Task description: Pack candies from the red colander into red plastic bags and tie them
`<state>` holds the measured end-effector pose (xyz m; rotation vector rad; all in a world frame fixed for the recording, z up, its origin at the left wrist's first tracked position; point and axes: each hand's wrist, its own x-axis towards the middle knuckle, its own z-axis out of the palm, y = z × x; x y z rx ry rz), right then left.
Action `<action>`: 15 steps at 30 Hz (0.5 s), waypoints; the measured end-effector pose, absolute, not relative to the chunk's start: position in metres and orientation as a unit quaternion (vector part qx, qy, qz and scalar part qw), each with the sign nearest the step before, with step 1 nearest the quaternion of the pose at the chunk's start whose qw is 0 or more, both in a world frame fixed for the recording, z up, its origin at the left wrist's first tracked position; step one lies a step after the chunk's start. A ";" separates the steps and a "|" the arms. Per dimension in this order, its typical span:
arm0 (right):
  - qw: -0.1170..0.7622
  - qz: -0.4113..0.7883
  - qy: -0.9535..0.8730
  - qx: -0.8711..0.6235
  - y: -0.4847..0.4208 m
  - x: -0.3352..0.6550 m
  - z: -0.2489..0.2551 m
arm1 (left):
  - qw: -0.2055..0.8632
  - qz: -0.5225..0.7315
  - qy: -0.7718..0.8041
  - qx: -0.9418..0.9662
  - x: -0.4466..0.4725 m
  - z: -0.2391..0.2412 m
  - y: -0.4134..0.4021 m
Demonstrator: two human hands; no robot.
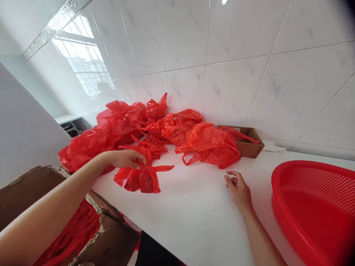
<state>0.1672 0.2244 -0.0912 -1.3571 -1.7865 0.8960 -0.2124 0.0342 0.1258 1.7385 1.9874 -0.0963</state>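
Red bag [138, 179] pinched under left hand [126, 159].

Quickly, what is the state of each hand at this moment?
Left hand: closed, holding a small red bag.
Right hand: open, loosely curled, holding nothing.

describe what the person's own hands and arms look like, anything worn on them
The left hand and right hand are both bare, without gloves. No watch, bracelet or sleeve shows on the left forearm or right forearm.
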 end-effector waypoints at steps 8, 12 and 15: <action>0.346 0.330 -0.708 -0.520 0.220 0.167 -0.090 | 0.017 -0.012 0.847 0.530 -0.284 0.081 0.018; 0.339 0.327 -0.709 -0.524 0.222 0.167 -0.092 | -0.069 0.004 0.873 0.484 -0.272 0.034 0.019; 0.332 0.319 -0.715 -0.526 0.223 0.166 -0.093 | -0.080 0.003 0.879 0.470 -0.258 -0.001 0.024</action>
